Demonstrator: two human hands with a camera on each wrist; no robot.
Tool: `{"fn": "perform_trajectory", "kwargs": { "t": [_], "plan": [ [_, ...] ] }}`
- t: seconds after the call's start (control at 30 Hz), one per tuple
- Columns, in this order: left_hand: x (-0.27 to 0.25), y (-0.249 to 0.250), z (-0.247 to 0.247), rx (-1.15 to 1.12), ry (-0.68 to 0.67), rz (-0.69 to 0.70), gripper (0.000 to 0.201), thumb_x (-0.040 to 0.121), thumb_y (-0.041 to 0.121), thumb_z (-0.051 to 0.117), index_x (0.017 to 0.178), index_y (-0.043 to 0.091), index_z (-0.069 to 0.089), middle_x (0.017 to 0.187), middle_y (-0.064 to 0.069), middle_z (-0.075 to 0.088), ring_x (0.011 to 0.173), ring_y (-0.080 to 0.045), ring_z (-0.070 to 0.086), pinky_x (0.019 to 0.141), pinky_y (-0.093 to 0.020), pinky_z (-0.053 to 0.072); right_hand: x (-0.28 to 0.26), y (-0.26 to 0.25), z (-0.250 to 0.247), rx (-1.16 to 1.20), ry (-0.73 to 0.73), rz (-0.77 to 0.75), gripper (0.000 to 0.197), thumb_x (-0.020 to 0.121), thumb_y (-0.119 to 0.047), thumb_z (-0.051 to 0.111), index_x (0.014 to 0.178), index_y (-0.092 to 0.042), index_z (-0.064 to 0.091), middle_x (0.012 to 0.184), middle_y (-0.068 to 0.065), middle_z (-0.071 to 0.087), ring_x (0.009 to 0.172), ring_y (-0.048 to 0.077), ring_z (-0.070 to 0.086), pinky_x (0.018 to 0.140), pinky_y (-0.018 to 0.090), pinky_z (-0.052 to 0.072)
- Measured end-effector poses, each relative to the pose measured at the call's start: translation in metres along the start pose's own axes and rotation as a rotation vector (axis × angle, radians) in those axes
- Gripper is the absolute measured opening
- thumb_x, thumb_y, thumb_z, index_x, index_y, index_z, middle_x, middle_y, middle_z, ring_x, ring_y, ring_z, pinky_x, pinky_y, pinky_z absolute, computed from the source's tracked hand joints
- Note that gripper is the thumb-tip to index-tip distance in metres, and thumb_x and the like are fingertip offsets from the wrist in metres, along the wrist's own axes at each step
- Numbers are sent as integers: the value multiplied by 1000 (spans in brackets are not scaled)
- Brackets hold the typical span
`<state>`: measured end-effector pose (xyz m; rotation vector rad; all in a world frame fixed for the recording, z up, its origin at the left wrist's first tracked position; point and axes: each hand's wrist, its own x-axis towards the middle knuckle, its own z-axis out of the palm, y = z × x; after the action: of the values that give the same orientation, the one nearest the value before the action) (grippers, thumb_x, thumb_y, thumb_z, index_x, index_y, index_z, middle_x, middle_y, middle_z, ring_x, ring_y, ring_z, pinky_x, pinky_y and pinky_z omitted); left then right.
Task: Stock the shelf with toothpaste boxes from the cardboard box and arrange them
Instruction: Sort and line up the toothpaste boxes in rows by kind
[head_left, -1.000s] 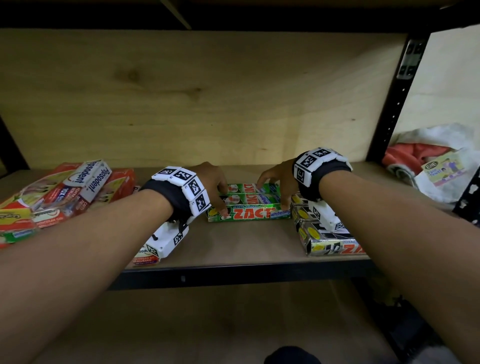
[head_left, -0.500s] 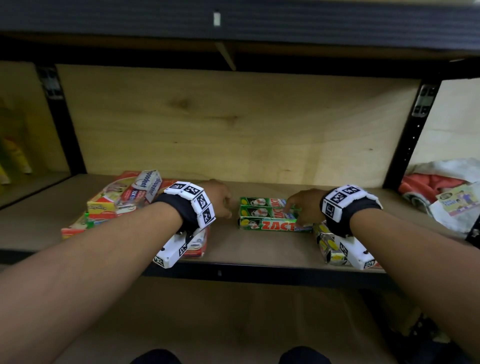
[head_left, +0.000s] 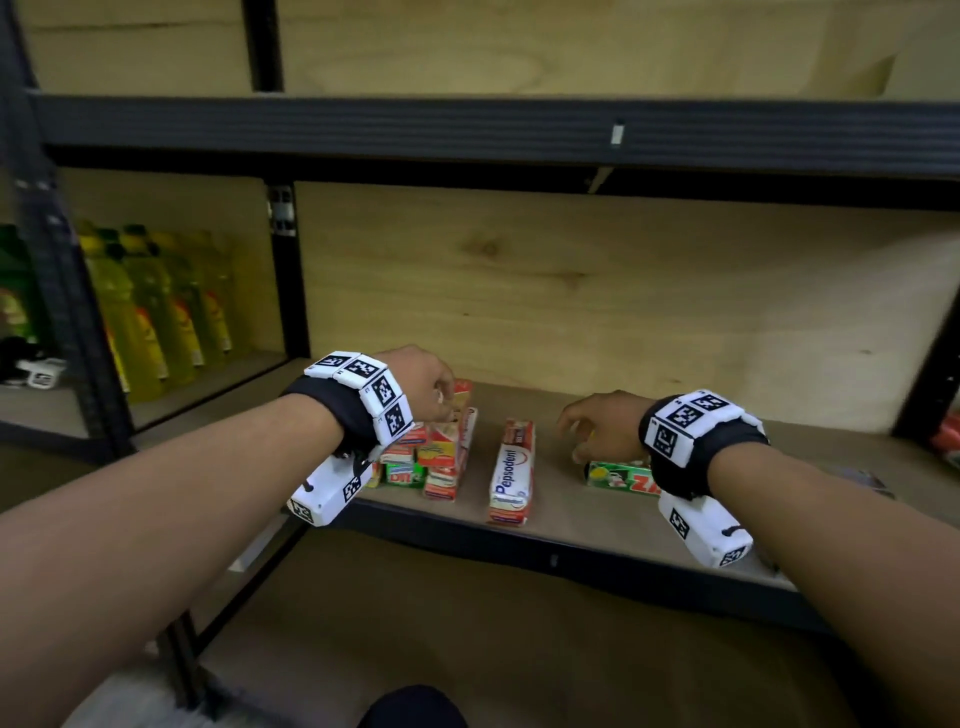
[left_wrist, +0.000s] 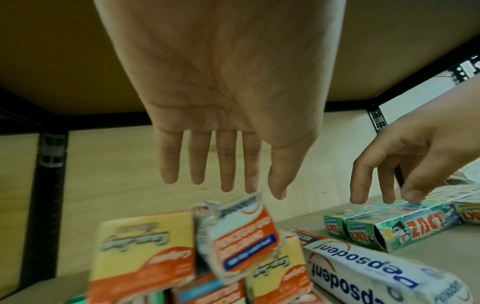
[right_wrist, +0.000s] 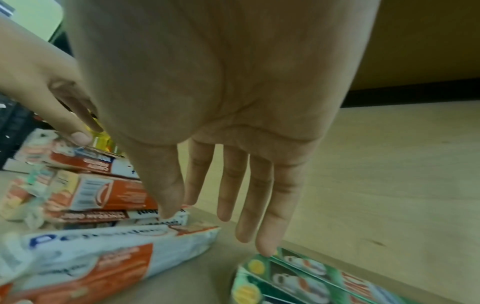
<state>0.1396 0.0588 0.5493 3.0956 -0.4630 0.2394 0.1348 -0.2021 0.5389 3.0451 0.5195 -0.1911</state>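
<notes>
On the wooden shelf (head_left: 727, 540) lies a loose pile of red and yellow toothpaste boxes (head_left: 441, 457). My left hand (head_left: 441, 400) hovers over it with straight fingers (left_wrist: 226, 164), its thumb touching the top box (right_wrist: 85, 152). A white Pepsodent box (head_left: 511, 473) lies alone, end toward me, in the middle. To its right sit green ZACT boxes (head_left: 618, 478) side by side. My right hand (head_left: 576, 441) hangs above their left end, fingers (right_wrist: 267, 226) extended, and the little fingertip touches a green box (right_wrist: 285, 273). Neither hand holds anything. No cardboard box is in view.
A black upright (head_left: 283, 270) divides off the left bay, where yellow bottles (head_left: 156, 322) stand in a row. A dark beam of the shelf above (head_left: 467, 130) runs overhead. Something red (head_left: 948, 441) shows at the far right edge. The shelf's black front rail (head_left: 550, 558) runs between my forearms.
My left hand has left the green ZACT boxes and moved left onto the red pile. My right hand has lifted a little at their left end. The head view has pulled back and turned left.
</notes>
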Motion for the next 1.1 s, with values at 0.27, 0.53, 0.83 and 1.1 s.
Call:
{"fn": "perform_trajectory", "kwargs": {
  "t": [0.27,0.53,0.83,1.1],
  "plan": [
    [-22,-45,11,-93,-59,-68,51,87,71,48,119,35,65,129,9,60,113,-16,56,85,-26,43,21,-60,11,161,-27,-93,32,96,-29,62,128,-27,63,118,-4,61,79,14,61,42,9,46],
    [-27,-67,13,-233,-115,-71,54,79,71,61,126,46,58,148,10,46,131,-16,46,103,-32,37,41,-78,31,172,-20,-30,29,91,-32,69,118,-23,70,109,-5,62,87,11,59,63,19,47],
    [-30,-95,17,-427,-71,-171,52,80,74,52,123,45,59,138,12,54,117,-15,56,90,-29,38,58,-116,4,512,177,93,32,92,-51,60,97,-20,67,86,4,71,80,26,73,76,41,62],
    [-19,-106,27,-590,-129,-245,58,83,61,63,135,39,50,131,8,58,106,-13,61,72,-25,54,86,-147,1,581,109,109,47,78,-69,64,90,-23,68,83,0,71,73,18,67,66,29,56]
  ]
}}
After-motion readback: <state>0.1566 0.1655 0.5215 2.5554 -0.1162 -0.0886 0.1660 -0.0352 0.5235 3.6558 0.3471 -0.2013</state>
